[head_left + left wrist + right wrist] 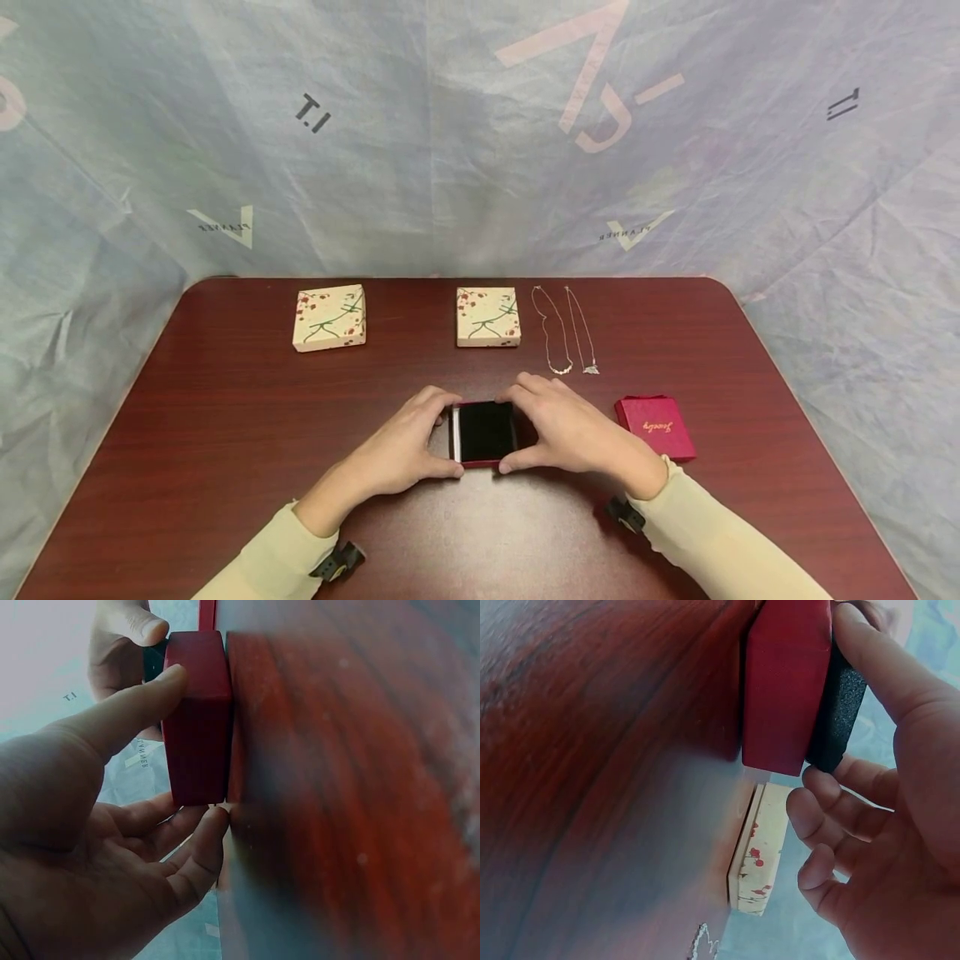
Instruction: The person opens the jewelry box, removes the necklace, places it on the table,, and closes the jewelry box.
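Observation:
A small red jewelry box base (196, 720) rests on the table between both hands. My left hand (401, 442) grips its left end, thumb on the near side and fingers at the far side. A black foam pad (487, 431) sits over the box opening, its right side raised above the rim. With thumb and fingertips, my right hand (566, 425) pinches that black foam pad (840, 712) at its right end. A white strip of the box's inside (456, 435) shows along the left. The red lid (657, 427) with gold lettering lies beyond my right wrist.
Two cream boxes with a floral print, one at the back left (330, 318) and one at the back middle (487, 317), stand on the dark red table (247, 400). Two thin necklaces, one curved (558, 369) and one with a pendant (591, 368), lie right of the middle box.

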`<state>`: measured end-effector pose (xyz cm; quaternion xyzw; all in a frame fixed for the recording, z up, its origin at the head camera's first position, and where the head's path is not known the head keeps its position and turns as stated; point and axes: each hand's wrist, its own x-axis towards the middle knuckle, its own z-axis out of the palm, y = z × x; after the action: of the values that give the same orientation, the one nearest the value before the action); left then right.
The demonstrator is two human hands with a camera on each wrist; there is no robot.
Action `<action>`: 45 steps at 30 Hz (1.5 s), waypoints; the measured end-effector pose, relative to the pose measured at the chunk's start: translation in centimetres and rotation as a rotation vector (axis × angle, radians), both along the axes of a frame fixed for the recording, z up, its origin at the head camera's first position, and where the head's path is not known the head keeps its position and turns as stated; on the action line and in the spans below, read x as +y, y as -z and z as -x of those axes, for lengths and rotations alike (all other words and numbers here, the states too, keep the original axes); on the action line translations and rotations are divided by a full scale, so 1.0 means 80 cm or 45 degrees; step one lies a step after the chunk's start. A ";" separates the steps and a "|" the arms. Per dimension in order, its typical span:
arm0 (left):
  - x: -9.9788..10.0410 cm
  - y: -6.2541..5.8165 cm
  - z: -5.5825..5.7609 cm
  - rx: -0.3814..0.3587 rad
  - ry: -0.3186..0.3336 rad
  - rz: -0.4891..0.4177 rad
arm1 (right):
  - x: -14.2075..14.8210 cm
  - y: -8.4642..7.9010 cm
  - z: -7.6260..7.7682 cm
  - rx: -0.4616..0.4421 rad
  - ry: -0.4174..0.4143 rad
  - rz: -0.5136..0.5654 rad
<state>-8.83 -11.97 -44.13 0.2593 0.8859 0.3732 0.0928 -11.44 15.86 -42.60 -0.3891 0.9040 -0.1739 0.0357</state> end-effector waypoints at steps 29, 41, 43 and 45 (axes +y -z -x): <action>0.000 0.000 -0.001 0.019 0.012 0.008 | 0.008 -0.006 0.001 -0.052 -0.068 0.069; 0.000 0.000 -0.002 0.003 0.007 -0.001 | 0.009 -0.002 0.004 -0.062 -0.098 0.069; -0.001 0.000 -0.002 0.002 0.007 0.001 | 0.009 -0.002 0.004 -0.062 -0.103 0.065; -0.001 0.000 -0.001 -0.001 0.009 0.004 | 0.009 -0.001 0.004 -0.059 -0.113 0.061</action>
<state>-8.72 -12.01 -44.16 0.2622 0.8855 0.3717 0.0947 -11.77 16.60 -42.49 -0.4252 0.8804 -0.2027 0.0550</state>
